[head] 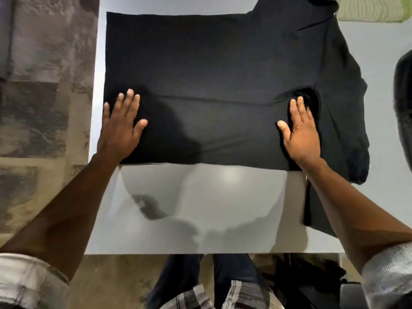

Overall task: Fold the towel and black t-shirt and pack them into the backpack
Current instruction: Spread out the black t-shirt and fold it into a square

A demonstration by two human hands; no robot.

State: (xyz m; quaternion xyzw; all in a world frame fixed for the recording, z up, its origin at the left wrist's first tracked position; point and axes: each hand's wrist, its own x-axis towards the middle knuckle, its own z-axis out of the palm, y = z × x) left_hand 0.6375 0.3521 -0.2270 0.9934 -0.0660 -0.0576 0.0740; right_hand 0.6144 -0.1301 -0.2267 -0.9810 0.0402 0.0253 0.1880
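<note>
The black t-shirt (211,70) lies spread across the white table (200,208), its near side folded over so a straight edge runs left to right. My left hand (121,128) rests flat, fingers apart, on the shirt's near left corner. Flat on the shirt too is my right hand (299,136), just below the neck opening on the right. One sleeve hangs toward the table's right front. A light green towel (370,8) shows at the top right corner, partly cut off. A dark rounded object, possibly the backpack (403,103), sits at the right edge.
The table's left edge borders a grey-brown patterned carpet (40,108). The table's near edge is close to my legs (211,282). A dark object lies on the floor at lower right (312,282).
</note>
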